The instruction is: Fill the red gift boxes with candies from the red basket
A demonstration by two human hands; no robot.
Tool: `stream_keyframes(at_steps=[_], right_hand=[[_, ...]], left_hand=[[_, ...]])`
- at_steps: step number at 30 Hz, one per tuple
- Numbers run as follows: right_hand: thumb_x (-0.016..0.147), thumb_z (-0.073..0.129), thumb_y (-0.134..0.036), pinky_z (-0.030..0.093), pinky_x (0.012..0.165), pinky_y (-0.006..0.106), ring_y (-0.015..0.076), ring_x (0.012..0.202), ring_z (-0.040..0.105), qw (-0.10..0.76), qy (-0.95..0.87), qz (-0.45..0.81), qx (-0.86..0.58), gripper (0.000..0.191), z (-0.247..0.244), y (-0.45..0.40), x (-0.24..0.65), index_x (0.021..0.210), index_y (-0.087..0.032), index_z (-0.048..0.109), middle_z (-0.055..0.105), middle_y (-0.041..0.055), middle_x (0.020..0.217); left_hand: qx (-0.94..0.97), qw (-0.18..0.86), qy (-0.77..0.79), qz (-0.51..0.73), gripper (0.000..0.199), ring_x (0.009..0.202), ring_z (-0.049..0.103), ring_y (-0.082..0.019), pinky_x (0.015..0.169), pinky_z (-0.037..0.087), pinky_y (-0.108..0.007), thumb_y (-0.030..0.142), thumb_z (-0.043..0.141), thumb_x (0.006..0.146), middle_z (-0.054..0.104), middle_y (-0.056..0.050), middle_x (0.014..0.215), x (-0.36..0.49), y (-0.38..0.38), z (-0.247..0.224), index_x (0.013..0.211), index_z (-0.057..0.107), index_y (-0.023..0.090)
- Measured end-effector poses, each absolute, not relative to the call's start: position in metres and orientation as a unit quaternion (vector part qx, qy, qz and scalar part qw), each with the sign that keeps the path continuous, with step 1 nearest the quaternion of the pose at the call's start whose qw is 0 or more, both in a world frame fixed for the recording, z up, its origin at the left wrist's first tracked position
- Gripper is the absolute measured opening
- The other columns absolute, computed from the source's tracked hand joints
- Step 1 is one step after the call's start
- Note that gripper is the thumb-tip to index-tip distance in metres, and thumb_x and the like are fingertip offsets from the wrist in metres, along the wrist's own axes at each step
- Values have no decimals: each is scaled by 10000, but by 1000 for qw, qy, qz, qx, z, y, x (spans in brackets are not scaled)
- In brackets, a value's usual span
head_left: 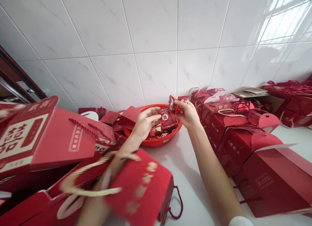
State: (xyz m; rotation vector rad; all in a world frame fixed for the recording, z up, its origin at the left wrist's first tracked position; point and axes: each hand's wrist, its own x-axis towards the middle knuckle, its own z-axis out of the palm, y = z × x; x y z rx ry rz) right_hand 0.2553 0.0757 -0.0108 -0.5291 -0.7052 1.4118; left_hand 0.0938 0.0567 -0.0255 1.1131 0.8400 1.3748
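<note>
A red plastic basket (158, 142) with wrapped candies and packets inside stands against the tiled wall. Above its left part is my left hand (146, 120), fingers apart, beside a dark red packet (167, 119); nothing is seen gripped in it. My right hand (186, 114) holds small red packets (181, 106) over the basket's right edge, pinched between thumb and fingers. A red box with rope handles (146, 187) hangs near my left forearm, blurred, with a cream rope loop (92, 190) around or across the forearm.
Red gift boxes (226, 138) with rope handles line the right side of the white table (187, 183). More red boxes (65, 135) are piled on the left. An open carton (258, 96) stands at the back right.
</note>
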Motion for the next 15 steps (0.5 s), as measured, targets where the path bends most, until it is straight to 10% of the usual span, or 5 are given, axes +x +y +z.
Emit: stream_keyframes(at_steps=[15], right_hand=[[657, 846, -251, 524, 604, 213, 120, 677, 645, 574, -521, 602, -191, 264, 4, 42, 273, 851, -154, 697, 690, 5, 770]], left_hand=[[469, 517, 304, 649, 314, 780, 674, -141, 765, 530, -279, 132, 788, 609, 738, 12, 854, 68, 36, 5, 903, 703, 198]])
